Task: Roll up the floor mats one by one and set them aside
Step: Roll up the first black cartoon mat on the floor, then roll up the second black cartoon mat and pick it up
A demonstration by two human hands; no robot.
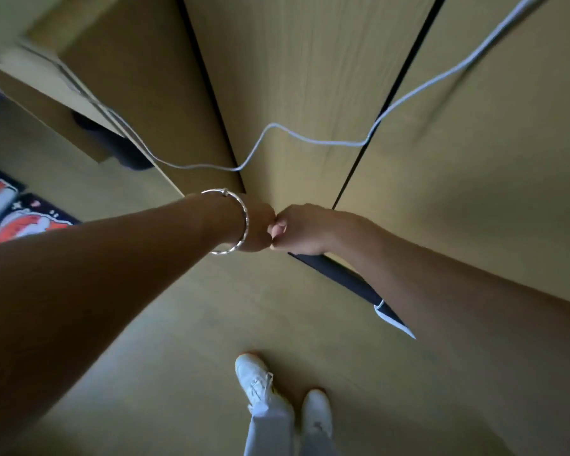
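Both my arms reach forward and meet in front of a wooden wardrobe. My left hand, with a silver bangle on the wrist, is closed in a fist and touches my right hand. My right hand is also closed. A dark navy mat with a white edge sticks out from under it and runs down to the right beneath my forearm, low against the wardrobe. How the fingers grip it is hidden. A second mat, orange and white with a dark border, lies flat on the floor at the left edge.
Wardrobe doors with dark gaps fill the upper view. A white cable hangs across them. A desk corner with a dark foot juts in at upper left. My white shoes stand on the wooden floor below.
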